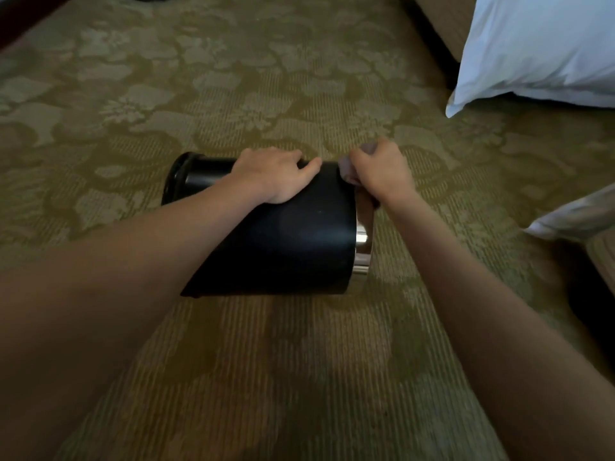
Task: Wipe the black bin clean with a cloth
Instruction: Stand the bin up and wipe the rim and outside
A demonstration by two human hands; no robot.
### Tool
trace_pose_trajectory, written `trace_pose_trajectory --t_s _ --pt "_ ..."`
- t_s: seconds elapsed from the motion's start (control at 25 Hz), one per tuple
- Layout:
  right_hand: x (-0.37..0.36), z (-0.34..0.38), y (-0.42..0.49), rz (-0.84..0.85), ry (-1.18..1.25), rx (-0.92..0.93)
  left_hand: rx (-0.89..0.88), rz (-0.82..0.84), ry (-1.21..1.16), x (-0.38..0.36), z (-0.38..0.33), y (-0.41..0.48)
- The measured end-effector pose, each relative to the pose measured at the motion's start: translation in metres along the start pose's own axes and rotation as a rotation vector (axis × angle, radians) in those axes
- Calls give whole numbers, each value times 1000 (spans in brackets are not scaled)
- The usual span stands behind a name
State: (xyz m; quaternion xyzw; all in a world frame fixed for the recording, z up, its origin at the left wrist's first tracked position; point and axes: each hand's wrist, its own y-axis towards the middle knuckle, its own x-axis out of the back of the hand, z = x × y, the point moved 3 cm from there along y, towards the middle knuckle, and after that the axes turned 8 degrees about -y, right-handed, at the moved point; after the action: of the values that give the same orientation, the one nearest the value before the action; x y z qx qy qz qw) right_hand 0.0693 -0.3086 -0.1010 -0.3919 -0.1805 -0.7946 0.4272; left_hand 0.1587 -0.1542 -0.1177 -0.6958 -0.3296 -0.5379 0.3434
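Observation:
The black bin (286,241) lies on its side on the carpet, its base to the left and its shiny metal rim (362,247) to the right. My left hand (273,174) rests flat on the bin's upper side, fingers spread over the curve. My right hand (382,171) is closed on a small greyish cloth (347,169), pressed against the far part of the rim. Most of the cloth is hidden inside the fist.
A patterned olive carpet (233,94) covers the floor. A white pillow (539,48) lies at the upper right against a bed base. Another white pillow corner (579,217) juts in at the right edge. Dark furniture sits at the top left corner.

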Motion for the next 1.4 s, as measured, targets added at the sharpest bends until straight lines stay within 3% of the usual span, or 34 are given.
trace_pose_trajectory --t_s 0.08,0.24,0.36,0.56,0.8,0.92,1.12,1.28,1.4 --pt "-1 2 10 26 70 -10 30 31 -19 3 3 6" --pt "-34 -54 -82 -366 269 166 55 77 -30 3 7 20" --pt "-80 -106 -140 -280 443 193 53 116 -49 4 8 31" --pt "-114 -137 -139 -210 426 80 74 125 -78 3 14 42" --pt "-87 -107 -130 -285 515 191 26 -129 -126 10 13 39" --pt "-70 -91 -132 -269 545 150 37 -180 -127 13 10 26" --pt "-58 -78 -193 -178 455 140 35 -1 -132 8 5 4" --pt "-16 -81 -217 -108 400 104 164 232 -161 -12 6 -45" --pt "2 -79 -209 -26 307 89 33 31 -201 8 1 -84"
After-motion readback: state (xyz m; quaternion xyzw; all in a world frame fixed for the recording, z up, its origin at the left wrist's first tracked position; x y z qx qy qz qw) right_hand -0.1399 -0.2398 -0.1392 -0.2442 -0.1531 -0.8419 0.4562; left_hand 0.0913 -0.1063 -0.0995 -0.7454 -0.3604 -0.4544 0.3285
